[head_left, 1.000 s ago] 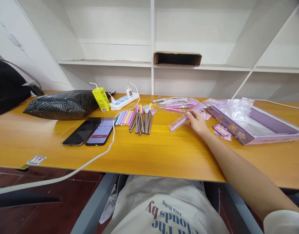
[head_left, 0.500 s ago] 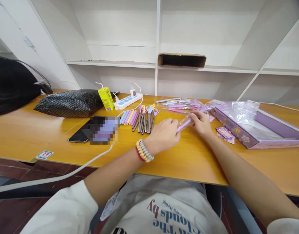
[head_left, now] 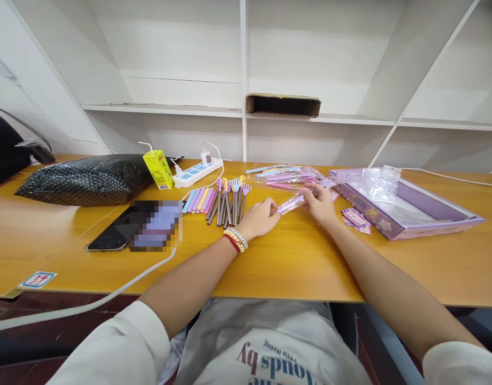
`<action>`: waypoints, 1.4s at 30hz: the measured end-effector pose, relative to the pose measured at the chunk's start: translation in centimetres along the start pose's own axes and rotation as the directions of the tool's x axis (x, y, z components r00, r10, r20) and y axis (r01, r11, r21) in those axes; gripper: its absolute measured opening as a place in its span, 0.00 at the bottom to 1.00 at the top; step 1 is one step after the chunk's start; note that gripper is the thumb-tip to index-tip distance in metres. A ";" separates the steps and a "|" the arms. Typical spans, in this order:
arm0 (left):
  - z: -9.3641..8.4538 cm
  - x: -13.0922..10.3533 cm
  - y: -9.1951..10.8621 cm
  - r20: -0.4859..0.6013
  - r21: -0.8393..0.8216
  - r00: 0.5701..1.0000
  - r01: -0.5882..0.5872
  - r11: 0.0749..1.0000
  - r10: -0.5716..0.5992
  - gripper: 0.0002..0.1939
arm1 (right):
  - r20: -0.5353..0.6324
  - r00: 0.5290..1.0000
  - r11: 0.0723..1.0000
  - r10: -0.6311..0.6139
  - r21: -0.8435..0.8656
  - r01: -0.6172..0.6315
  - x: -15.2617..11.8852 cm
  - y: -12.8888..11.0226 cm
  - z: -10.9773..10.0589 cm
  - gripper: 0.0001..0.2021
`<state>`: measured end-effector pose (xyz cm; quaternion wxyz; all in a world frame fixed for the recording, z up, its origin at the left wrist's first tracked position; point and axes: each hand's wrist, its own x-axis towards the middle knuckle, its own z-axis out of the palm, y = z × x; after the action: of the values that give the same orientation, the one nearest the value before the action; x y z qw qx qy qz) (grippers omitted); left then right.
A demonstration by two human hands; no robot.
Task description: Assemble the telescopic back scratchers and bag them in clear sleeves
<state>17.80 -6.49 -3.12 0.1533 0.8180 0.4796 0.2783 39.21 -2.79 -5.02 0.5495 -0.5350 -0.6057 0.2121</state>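
Note:
A purple-handled back scratcher in a clear plastic sleeve (head_left: 291, 203) is stretched between my hands, slanting up to the right above the table. My left hand (head_left: 261, 218) pinches its lower end, with a beaded bracelet on the wrist. The fingers of my right hand (head_left: 320, 203) are closed around its upper part and hide some of it. Left of my hands lie several claw-headed metal rods (head_left: 229, 206) beside a row of loose pastel handles (head_left: 199, 200). More wrapped back scratchers (head_left: 288, 175) are piled just behind my right hand.
A purple display box (head_left: 406, 232) holding clear plastic stands right, with small printed cards (head_left: 356, 219) beside it. On the left are a phone (head_left: 113, 230), a black padded bag (head_left: 85, 179), a yellow drink carton (head_left: 158, 168) and a power strip (head_left: 198, 172). A white cable (head_left: 125, 287) crosses the front.
The camera view has turned slightly, so most things sit further left. My left hand has shifted back toward the sleeve's lower end, and more of the wrapped back scratcher shows between my hands.

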 end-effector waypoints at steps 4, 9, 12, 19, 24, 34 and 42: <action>0.0 0.4 -0.6 -0.018 -0.053 0.996 0.088 0.995 -0.089 0.09 | -0.010 1.000 0.999 0.023 0.043 -0.023 0.0 -0.2 -0.2 0.24; -0.1 0.4 -0.9 -0.136 0.037 0.988 0.077 0.996 -0.071 0.15 | -0.017 1.000 0.998 0.016 0.054 -0.015 0.0 0.0 -0.1 0.24; -0.3 0.3 -1.0 -0.173 0.165 0.981 -0.053 0.985 0.082 0.11 | -0.029 1.000 0.999 0.004 0.037 -0.003 0.1 0.1 -0.1 0.24; 0.1 0.3 -0.6 -0.049 0.134 0.983 -0.171 0.976 0.179 0.13 | 0.007 0.999 0.999 -0.038 -0.021 0.038 -0.1 -0.5 -0.2 0.25; 0.0 0.2 -0.2 -0.091 0.119 0.982 -0.157 0.980 0.168 0.15 | 0.018 0.998 0.998 -0.054 -0.016 0.055 -0.3 -0.8 -0.2 0.25; -0.2 0.6 -0.2 -0.086 0.027 0.993 -0.077 0.997 0.079 0.15 | 0.027 0.997 0.996 -0.071 0.064 0.069 -0.3 -1.1 -0.1 0.27; -0.7 0.6 -0.1 -0.128 0.006 0.990 -0.051 0.999 0.052 0.15 | 0.079 0.997 0.985 0.011 0.168 -0.024 0.1 -0.9 0.0 0.26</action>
<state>17.56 -5.90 -2.45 0.1140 0.8107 0.4675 0.3335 38.89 -3.00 -4.21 0.5671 -0.4831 -0.6016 0.2883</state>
